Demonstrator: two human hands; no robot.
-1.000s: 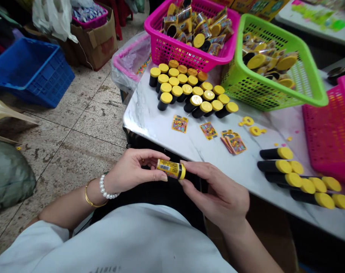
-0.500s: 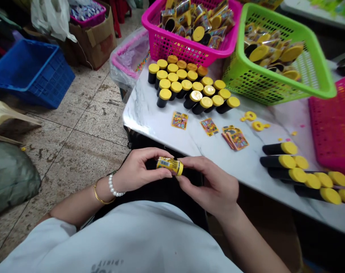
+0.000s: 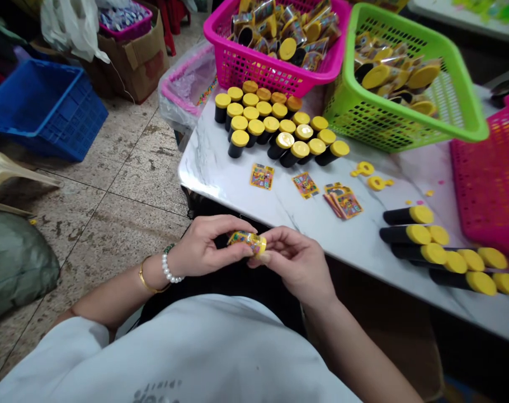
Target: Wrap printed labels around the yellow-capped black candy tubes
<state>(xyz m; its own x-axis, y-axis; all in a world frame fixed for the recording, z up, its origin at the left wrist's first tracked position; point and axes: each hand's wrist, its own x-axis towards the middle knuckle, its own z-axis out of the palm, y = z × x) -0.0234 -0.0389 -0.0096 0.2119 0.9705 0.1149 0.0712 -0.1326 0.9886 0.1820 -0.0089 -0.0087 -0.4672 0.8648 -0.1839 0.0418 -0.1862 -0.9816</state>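
Left hand (image 3: 206,245) curled round yellow-capped printed tube (image 3: 245,239); right hand (image 3: 298,260) pinching its cap end (image 3: 261,245), thumb and fingertips close together. Tube lies sideways between hands, just off near edge of marble-patterned bench (image 3: 221,176). On bench: printed labels (image 3: 262,176), cluster of yellow-capped black tubes (image 3: 271,124), green basket (image 3: 399,130).

Nothing surely readable: shirt lettering (image 3: 165,386) blurred; print on tube wrapper (image 3: 243,239) and cards (image 3: 262,176) too small.
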